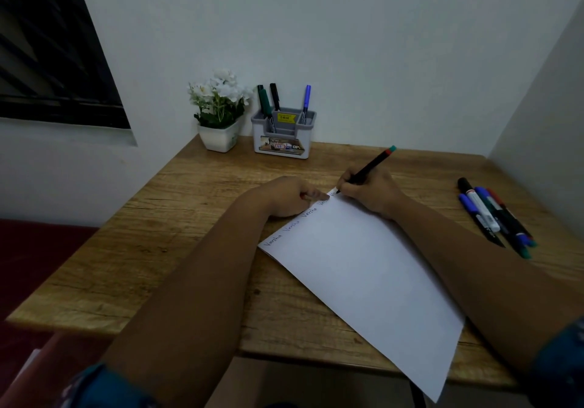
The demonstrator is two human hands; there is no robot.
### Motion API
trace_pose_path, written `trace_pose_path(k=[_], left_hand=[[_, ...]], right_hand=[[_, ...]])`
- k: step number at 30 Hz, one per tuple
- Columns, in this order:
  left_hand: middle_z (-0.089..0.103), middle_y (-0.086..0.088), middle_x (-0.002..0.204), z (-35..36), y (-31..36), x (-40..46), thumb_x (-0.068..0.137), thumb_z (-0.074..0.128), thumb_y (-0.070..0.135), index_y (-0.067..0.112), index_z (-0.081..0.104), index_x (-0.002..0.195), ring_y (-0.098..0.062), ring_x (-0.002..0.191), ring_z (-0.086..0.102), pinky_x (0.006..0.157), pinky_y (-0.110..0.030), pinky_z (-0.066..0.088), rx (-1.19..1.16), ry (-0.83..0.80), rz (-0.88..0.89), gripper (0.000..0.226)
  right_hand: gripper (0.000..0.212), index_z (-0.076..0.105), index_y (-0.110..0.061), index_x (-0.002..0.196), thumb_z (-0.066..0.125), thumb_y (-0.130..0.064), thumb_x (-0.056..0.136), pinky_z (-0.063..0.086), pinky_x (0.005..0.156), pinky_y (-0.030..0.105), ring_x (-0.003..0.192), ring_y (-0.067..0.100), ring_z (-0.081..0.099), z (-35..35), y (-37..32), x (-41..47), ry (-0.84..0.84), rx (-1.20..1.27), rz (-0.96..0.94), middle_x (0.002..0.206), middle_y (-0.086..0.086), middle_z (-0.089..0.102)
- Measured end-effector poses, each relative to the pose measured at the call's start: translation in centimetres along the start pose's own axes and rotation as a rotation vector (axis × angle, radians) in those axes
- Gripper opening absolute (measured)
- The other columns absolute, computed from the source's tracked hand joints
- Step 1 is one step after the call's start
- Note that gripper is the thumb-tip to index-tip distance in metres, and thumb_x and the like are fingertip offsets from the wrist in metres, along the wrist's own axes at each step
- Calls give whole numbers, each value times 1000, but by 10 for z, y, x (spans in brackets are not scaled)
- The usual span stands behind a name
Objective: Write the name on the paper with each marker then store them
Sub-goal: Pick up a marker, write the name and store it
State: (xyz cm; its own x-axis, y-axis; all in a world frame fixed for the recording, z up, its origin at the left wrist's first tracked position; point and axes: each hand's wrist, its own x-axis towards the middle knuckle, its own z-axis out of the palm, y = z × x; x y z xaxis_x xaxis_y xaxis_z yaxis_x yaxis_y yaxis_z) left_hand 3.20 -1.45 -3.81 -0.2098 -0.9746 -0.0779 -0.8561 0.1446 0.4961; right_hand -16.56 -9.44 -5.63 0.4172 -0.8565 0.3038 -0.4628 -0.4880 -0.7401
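Note:
A white sheet of paper [360,268] lies slanted on the wooden table [177,218], with a name written several times along its top edge. My right hand [369,191] grips a black marker [366,169] that has a red band and a teal end. Its tip touches the paper's far corner. My left hand [289,195] rests on the paper's top edge, fingers pressing it down. A grey-and-white pen holder [282,135] at the back holds three markers [268,104]. Several more markers [493,214] lie loose at the right.
A white pot of white flowers [219,113] stands left of the holder against the wall. The paper's near corner hangs over the table's front edge. A dark window is at the upper left. A wall closes off the table's right side.

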Motion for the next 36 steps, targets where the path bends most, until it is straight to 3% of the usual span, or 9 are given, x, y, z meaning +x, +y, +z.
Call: trace_pose_path(k=[3,7,10,12,14,16,20,26,36], left_hand=[[54,7,140,0,1,0,96,46,13,32,63,122,-20,123,50,86,-24,36,-6,6,-5,36],[50,5,142,0,4,-1,95,45,12,39,57,130,-20,126,47,90,-22,33,22,2,-24,45],[60,-2,120,2,6,-3,91,48,12,41,55,131,-17,100,54,78,-25,39,-10,15,-35,50],[58,-7,116,4,9,-3,90,49,18,42,48,137,-16,91,51,75,-27,38,33,12,-47,52],[53,-8,130,5,11,0,91,48,23,43,40,142,-24,109,52,83,-30,38,101,-6,-64,55],[48,-8,138,6,13,2,92,46,26,43,35,144,-27,122,47,91,-33,38,152,-31,-84,56],[48,-8,137,6,13,5,92,47,28,45,33,144,-28,120,47,86,-33,37,177,-42,-99,57],[47,-8,138,6,13,5,91,48,29,45,34,143,-28,120,47,90,-35,39,190,-41,-101,56],[45,-9,141,5,14,3,92,48,28,43,33,145,-28,124,45,100,-40,40,198,-47,-96,57]], right_hand=[[4,70,-13,76,68,-14,80,42,61,8,71,5,60,1,2,2,11,-9,18,76,-2,70],[9,64,-14,75,67,-11,82,46,59,16,60,1,60,0,3,2,144,341,144,69,-7,66],[15,63,-20,74,71,-19,87,47,58,14,61,2,61,-2,1,2,81,362,107,69,-8,67],[16,65,-18,72,75,-21,84,50,66,21,66,9,62,-3,0,1,17,315,111,72,1,69],[18,64,-19,68,73,-11,81,50,72,28,71,11,62,-6,2,1,-5,299,113,76,3,68],[23,63,-21,60,71,-11,79,46,67,24,65,5,59,-6,2,1,19,213,96,68,-4,67],[11,70,-20,70,69,-18,81,43,63,13,70,1,61,-4,2,2,25,71,74,73,-5,71],[7,72,-10,80,67,-15,83,47,72,15,82,11,66,-3,3,2,-10,49,52,86,5,74],[7,73,-14,79,68,-16,84,46,71,13,81,4,65,-4,6,4,3,49,47,86,-2,74]])
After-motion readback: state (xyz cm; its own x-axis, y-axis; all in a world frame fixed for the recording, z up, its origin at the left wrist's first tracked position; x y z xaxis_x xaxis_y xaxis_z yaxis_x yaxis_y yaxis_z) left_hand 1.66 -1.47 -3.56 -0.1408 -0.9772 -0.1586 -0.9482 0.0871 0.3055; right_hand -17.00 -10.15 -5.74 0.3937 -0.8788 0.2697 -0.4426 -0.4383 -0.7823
